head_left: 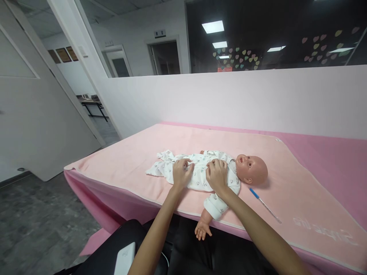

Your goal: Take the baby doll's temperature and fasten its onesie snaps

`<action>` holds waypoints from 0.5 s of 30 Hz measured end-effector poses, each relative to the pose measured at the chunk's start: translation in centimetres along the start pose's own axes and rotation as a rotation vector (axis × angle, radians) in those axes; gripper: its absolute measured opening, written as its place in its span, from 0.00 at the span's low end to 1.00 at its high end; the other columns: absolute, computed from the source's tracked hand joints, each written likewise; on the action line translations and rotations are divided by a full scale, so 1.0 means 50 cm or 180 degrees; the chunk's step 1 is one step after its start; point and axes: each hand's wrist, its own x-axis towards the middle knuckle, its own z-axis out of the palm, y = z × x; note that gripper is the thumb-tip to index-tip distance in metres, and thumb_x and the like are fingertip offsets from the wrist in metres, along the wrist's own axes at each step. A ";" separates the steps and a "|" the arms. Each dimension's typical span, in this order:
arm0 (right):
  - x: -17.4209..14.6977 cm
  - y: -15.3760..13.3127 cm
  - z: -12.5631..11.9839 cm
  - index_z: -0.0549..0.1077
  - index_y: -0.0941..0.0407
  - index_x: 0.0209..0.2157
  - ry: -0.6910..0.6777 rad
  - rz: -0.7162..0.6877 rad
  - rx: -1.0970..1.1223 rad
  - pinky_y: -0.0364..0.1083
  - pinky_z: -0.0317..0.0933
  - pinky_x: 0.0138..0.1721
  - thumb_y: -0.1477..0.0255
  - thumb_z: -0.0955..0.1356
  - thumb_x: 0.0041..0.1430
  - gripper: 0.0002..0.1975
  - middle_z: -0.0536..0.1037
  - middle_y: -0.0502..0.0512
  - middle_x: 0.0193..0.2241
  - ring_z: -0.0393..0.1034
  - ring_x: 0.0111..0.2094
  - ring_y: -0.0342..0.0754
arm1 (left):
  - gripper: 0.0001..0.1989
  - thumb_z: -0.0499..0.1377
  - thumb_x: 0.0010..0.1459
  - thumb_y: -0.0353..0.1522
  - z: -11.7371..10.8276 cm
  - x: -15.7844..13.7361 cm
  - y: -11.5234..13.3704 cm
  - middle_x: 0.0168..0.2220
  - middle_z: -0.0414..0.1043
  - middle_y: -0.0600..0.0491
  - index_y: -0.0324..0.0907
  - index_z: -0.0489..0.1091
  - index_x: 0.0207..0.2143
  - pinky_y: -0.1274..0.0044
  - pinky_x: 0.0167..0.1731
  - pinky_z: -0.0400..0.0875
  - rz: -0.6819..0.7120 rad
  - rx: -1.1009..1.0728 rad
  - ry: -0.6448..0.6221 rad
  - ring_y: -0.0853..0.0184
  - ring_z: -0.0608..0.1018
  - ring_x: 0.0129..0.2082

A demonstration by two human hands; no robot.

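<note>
A baby doll lies on its back on a peach cloth, head to the right, in a white romper with a small print. My left hand rests on the romper's lower front, fingers bent and pinching the fabric. Higher up, on the doll's chest, my right hand has its fingers curled into the same garment; its fingertips are partly hidden. One doll arm hangs over the near table edge, below my right wrist.
Beside the doll's head lies a slim clear stick with a blue end. The peach cloth covers a pink sheet on the table. A white wall with a window stands behind. On my lap rests a white box-shaped device.
</note>
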 end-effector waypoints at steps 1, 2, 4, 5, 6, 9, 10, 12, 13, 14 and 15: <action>0.001 -0.001 -0.003 0.69 0.57 0.31 0.0026 -0.0008 0.0030 0.52 0.50 0.46 0.76 0.59 0.56 0.08 0.71 0.56 0.35 0.61 0.39 0.50 | 0.03 0.56 0.50 0.32 0.000 0.001 -0.001 0.25 0.66 0.55 0.44 0.67 0.30 0.73 0.36 0.60 -0.0025 0.0053 0.0047 0.65 0.68 0.30; 0.002 -0.003 -0.007 0.69 0.57 0.34 0.0065 -0.0023 0.0055 0.54 0.48 0.49 0.75 0.59 0.58 0.08 0.71 0.58 0.38 0.60 0.42 0.51 | 0.03 0.56 0.50 0.31 0.001 0.002 -0.002 0.26 0.67 0.55 0.44 0.67 0.30 0.72 0.35 0.59 -0.0031 0.0104 0.0091 0.65 0.68 0.31; 0.000 -0.006 -0.024 0.67 0.59 0.41 0.0150 -0.0049 0.0079 0.57 0.43 0.54 0.71 0.58 0.60 0.12 0.68 0.60 0.45 0.57 0.49 0.53 | 0.02 0.55 0.51 0.30 0.002 0.005 -0.005 0.27 0.67 0.54 0.43 0.66 0.29 0.72 0.36 0.59 -0.0027 0.0165 0.0187 0.64 0.68 0.32; -0.004 -0.005 -0.038 0.66 0.59 0.44 0.0172 -0.0066 0.0085 0.57 0.42 0.54 0.69 0.58 0.60 0.14 0.67 0.61 0.47 0.56 0.51 0.53 | 0.02 0.54 0.51 0.29 0.002 0.006 -0.006 0.28 0.68 0.54 0.43 0.66 0.29 0.71 0.37 0.59 -0.0030 0.0157 0.0240 0.64 0.68 0.33; -0.012 -0.001 -0.054 0.65 0.60 0.46 0.0176 -0.0081 0.0093 0.57 0.42 0.55 0.69 0.58 0.60 0.15 0.67 0.62 0.48 0.55 0.52 0.54 | 0.03 0.54 0.50 0.28 0.002 0.008 -0.008 0.28 0.68 0.53 0.43 0.66 0.29 0.71 0.37 0.60 -0.0049 0.0118 0.0302 0.64 0.69 0.34; -0.062 0.031 -0.119 0.65 0.59 0.46 0.0093 0.0006 0.0114 0.54 0.49 0.52 0.70 0.58 0.59 0.15 0.70 0.60 0.44 0.60 0.48 0.53 | 0.06 0.52 0.49 0.26 0.002 0.017 -0.008 0.30 0.68 0.53 0.43 0.66 0.30 0.71 0.37 0.61 -0.0192 -0.0146 0.0537 0.64 0.69 0.34; -0.087 0.050 -0.143 0.65 0.59 0.45 0.0050 0.0121 0.0098 0.53 0.52 0.49 0.70 0.58 0.59 0.14 0.71 0.59 0.42 0.62 0.46 0.52 | 0.07 0.51 0.49 0.25 0.002 0.022 -0.005 0.30 0.68 0.53 0.43 0.65 0.30 0.72 0.36 0.61 -0.0229 -0.0251 0.0610 0.64 0.69 0.34; -0.148 0.093 -0.190 0.65 0.58 0.44 0.0061 0.0527 -0.0030 0.50 0.56 0.44 0.68 0.59 0.59 0.14 0.73 0.58 0.38 0.65 0.41 0.51 | 0.08 0.50 0.50 0.25 0.006 0.032 0.008 0.31 0.68 0.53 0.43 0.65 0.31 0.72 0.36 0.62 -0.0202 -0.0433 0.0679 0.64 0.69 0.34; -0.181 0.115 -0.210 0.66 0.59 0.44 0.0066 0.0780 -0.0224 0.50 0.57 0.41 0.67 0.59 0.58 0.14 0.74 0.58 0.37 0.65 0.40 0.51 | 0.07 0.50 0.50 0.25 0.011 0.037 0.017 0.32 0.68 0.53 0.43 0.65 0.31 0.73 0.36 0.62 -0.0133 -0.0499 0.0657 0.65 0.69 0.34; -0.213 0.137 -0.229 0.67 0.59 0.42 0.0078 0.0999 -0.0496 0.50 0.57 0.39 0.67 0.59 0.58 0.14 0.74 0.59 0.35 0.66 0.37 0.52 | 0.07 0.50 0.51 0.26 0.016 0.042 0.027 0.32 0.68 0.53 0.43 0.65 0.31 0.73 0.36 0.62 -0.0032 -0.0538 0.0589 0.65 0.69 0.34; -0.243 0.156 -0.244 0.67 0.60 0.40 0.0021 0.1127 -0.0791 0.50 0.56 0.37 0.66 0.59 0.57 0.14 0.74 0.59 0.34 0.66 0.36 0.53 | 0.07 0.50 0.51 0.26 0.022 0.046 0.038 0.32 0.69 0.53 0.43 0.66 0.30 0.73 0.37 0.62 0.0081 -0.0547 0.0494 0.65 0.69 0.35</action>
